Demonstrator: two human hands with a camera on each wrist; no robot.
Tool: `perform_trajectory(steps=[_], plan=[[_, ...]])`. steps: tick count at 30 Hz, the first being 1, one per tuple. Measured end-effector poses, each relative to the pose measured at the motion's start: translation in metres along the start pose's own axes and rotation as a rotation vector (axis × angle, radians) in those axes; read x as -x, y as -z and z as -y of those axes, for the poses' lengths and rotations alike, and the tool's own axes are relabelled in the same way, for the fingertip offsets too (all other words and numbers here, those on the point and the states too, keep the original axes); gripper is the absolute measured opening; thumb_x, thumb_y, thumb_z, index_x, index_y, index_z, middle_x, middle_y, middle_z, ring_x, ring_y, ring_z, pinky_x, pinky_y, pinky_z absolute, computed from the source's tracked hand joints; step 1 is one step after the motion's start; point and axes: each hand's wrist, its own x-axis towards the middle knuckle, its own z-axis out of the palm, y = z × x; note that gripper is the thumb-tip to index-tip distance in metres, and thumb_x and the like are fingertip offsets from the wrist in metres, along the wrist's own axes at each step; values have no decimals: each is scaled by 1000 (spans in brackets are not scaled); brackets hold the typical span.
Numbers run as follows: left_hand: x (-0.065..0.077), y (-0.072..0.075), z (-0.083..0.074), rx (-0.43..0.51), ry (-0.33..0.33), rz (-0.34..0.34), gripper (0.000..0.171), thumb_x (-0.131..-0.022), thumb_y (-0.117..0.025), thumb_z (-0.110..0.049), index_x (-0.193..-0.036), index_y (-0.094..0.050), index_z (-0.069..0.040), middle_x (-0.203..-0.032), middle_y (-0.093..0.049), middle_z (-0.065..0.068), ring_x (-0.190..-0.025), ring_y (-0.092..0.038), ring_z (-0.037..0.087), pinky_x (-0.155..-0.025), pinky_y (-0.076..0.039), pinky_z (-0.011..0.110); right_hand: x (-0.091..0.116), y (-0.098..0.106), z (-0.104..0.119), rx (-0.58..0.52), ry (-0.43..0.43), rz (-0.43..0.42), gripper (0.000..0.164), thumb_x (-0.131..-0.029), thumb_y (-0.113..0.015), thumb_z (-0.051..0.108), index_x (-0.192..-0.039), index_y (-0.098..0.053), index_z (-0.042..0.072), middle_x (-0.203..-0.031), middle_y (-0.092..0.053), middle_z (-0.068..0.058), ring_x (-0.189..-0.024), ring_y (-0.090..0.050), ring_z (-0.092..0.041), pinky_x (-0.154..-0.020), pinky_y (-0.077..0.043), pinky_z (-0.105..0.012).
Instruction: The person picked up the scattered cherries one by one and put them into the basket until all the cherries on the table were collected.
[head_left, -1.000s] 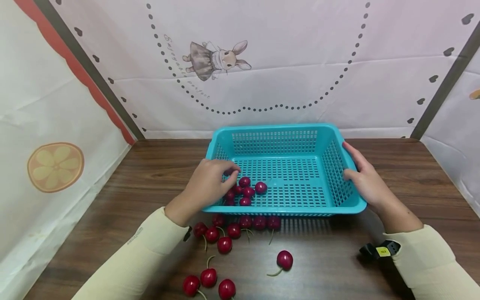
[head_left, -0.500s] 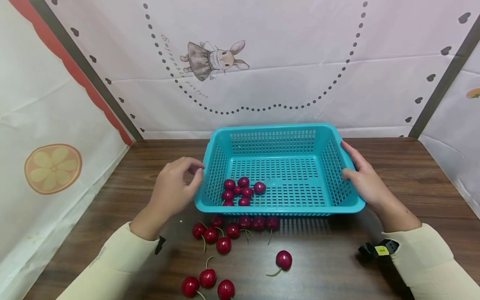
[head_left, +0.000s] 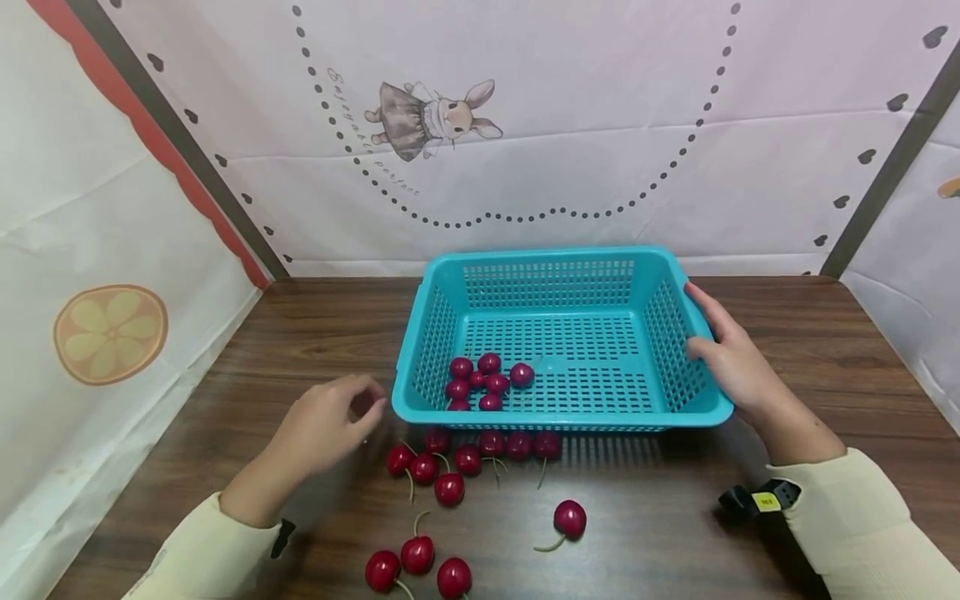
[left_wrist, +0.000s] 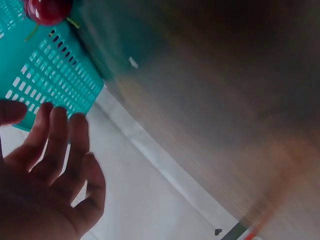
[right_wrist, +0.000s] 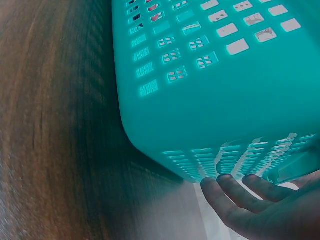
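A turquoise plastic basket (head_left: pixel 551 258) stands on the wooden table, with several dark red cherries (head_left: pixel 497 383) bunched in its front left corner. My right hand (head_left: pixel 738 371) holds the basket's right side, thumb over the rim and fingers along the outer wall. Those fingers (right_wrist: pixel 235 197) lie against the slotted side in the right wrist view. Left of the basket, my left hand (head_left: pixel 322 425) hovers over the table with loosely bent fingers and nothing in them. The left wrist view shows the empty hand (left_wrist: pixel 55 175) below a stemmed cherry (left_wrist: pixel 48 10).
Several stemmed cherries (head_left: pixel 449 490) lie along the basket's front edge. Nearer to me are a small group (head_left: pixel 417 555) at the front and a lone cherry (head_left: pixel 570 519) to its right. A printed white cloth (head_left: pixel 570 167) hangs behind the table.
My left hand has left the inside of the basket, moving left over its rim and then down toward me. The right hand and the basket have stayed in place.
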Motion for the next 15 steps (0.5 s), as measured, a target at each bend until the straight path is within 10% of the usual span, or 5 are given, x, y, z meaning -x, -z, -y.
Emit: perform_trajectory(steps=[8,15], plan=[[12,-8,-1,48,43,208,23,-82,-64,-41,-97,-63,-24,-76,-60,-11,-67,-54,5,-58,-47,23,0,2,-2,0,-22,-2,74,-89,-35,4,-147,-1,37,-156,-1,-8,-134,-18,-46,-89,-34,-67],[17,-13,-3,36,43,237,33,-74,-69,-51,-93,-64,-25,-73,-60,-12,-62,-52,4,-54,-45,21,0,2,-1,1,-18,1,74,-90,-35,4,-147,-1,37,-156,-1,-9,-134,-19,-47,-88,-35,-67]])
